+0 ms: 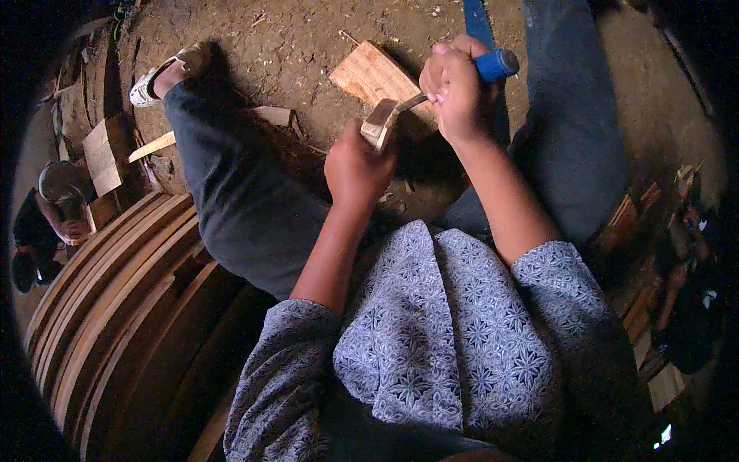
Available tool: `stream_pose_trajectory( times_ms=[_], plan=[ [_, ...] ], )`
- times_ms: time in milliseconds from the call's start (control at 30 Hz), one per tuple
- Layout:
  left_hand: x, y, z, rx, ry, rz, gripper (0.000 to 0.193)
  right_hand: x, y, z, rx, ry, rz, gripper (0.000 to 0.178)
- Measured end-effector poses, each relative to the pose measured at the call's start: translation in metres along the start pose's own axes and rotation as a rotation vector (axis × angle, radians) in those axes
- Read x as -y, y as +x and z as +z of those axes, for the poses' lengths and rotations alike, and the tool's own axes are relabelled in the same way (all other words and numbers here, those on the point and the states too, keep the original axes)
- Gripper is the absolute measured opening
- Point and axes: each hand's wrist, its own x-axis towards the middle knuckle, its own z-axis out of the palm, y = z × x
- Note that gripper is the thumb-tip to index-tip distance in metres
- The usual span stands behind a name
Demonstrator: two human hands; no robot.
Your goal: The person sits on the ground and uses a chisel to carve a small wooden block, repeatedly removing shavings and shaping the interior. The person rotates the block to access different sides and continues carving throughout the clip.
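My left hand [359, 168] is closed around a small pale carved block of wood [377, 127], its upper part sticking out above the fingers. My right hand [456, 96] grips a chisel with a blue handle [496, 65]. Its narrow dark blade [412, 102] points left, and the tip meets the top end of the small block. Behind both, a larger light-brown wooden board [377, 73] lies on the ground, partly hidden by the right hand and the block.
Curved stacked planks [115, 254] fill the lower left. Beyond them another person's hands [75, 229] show. A long blue strip [479, 23] runs behind my right hand. Wood scraps [627, 212] lie at the right, and shavings dot the dirt floor [285, 46]. My legs are spread either side.
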Motion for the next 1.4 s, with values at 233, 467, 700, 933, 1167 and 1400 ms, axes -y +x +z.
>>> stream_pose_trajectory(
  times_ms=[233,467,700,933,1167,1400],
  plan=[
    [0.007,-0.003,0.006,-0.106,-0.045,0.053,0.039,0.033,-0.005,0.004,0.095,-0.194,-0.283,0.027],
    [0.0,0.001,0.002,-0.053,-0.006,-0.012,0.038,-0.005,0.0,-0.004,0.011,-0.06,-0.042,0.031],
    [-0.005,0.001,0.004,-0.113,-0.034,0.043,0.036,-0.001,-0.005,-0.001,0.009,-0.191,-0.236,0.028],
    [0.0,0.001,0.005,-0.069,0.025,-0.014,0.041,0.01,-0.007,-0.003,0.051,-0.053,-0.075,0.024],
    [-0.005,-0.002,0.003,-0.085,0.018,0.028,0.038,-0.044,-0.004,-0.012,0.033,-0.462,-0.316,0.029],
    [0.005,-0.001,0.008,-0.11,0.008,0.014,0.038,0.023,-0.001,0.001,0.035,0.049,-0.159,0.03]
  ],
)
